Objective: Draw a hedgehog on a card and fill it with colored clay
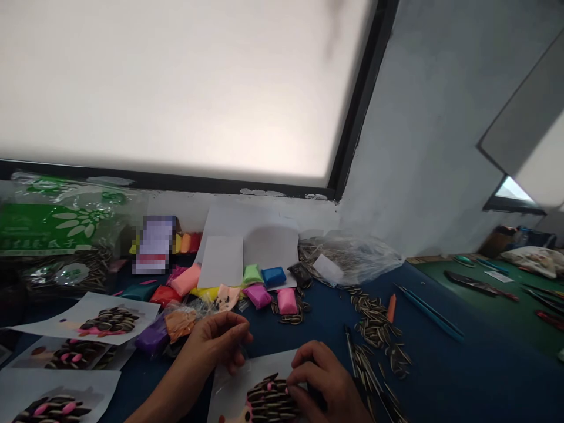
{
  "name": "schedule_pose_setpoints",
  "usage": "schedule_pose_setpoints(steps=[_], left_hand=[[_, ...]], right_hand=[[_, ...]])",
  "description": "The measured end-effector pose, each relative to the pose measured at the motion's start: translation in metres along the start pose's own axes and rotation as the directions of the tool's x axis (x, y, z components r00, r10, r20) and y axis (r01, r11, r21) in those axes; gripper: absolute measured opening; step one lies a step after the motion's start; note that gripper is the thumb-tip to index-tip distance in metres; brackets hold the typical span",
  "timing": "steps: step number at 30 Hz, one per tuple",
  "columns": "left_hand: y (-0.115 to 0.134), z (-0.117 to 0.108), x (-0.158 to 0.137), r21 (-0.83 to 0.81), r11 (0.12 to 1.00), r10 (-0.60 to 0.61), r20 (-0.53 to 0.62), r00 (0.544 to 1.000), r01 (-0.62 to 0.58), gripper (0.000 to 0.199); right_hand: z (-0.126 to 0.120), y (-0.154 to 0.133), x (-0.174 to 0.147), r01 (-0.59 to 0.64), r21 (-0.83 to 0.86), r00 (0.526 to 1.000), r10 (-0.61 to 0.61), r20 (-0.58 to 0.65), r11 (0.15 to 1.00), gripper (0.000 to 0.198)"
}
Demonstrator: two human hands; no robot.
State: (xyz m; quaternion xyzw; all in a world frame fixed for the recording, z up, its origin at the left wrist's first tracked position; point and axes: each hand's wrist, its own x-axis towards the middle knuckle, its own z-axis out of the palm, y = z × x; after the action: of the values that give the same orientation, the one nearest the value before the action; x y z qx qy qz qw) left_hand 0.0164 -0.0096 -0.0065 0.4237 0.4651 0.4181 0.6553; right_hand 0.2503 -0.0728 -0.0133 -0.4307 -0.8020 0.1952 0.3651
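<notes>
A white card (227,388) lies at the bottom centre, bearing a hedgehog figure (269,400) made of striped sunflower seeds with bits of pink clay among them. Above the card's upper left part is my left hand (220,341), its thumb and forefinger closed together; whatever is between them is too small to make out. My right hand (324,376) rests at the right edge of the figure, with bent fingers against the seeds near a pink bit. Its fingertips are close together, and I cannot see clearly what they grip.
Similar seed cards (101,320) lie at left. Coloured clay packs (258,295) are scattered behind my hands. Loose sunflower seeds (374,317), a pen (349,346), an orange stick (391,308) and blue tweezers (434,314) lie at right. A seed bag (57,235) stands back left.
</notes>
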Motion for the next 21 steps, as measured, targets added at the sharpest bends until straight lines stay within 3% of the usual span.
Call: schedule_pose_setpoints(steps=[21], left_hand=[[-0.0013,-0.0014,0.0024,-0.01,1.0,0.006,0.031,1.0,-0.006,0.055]], right_hand=[[0.0016,-0.0013,0.0039,-0.027,-0.019,1.0,0.027,-0.005,0.999,0.021]])
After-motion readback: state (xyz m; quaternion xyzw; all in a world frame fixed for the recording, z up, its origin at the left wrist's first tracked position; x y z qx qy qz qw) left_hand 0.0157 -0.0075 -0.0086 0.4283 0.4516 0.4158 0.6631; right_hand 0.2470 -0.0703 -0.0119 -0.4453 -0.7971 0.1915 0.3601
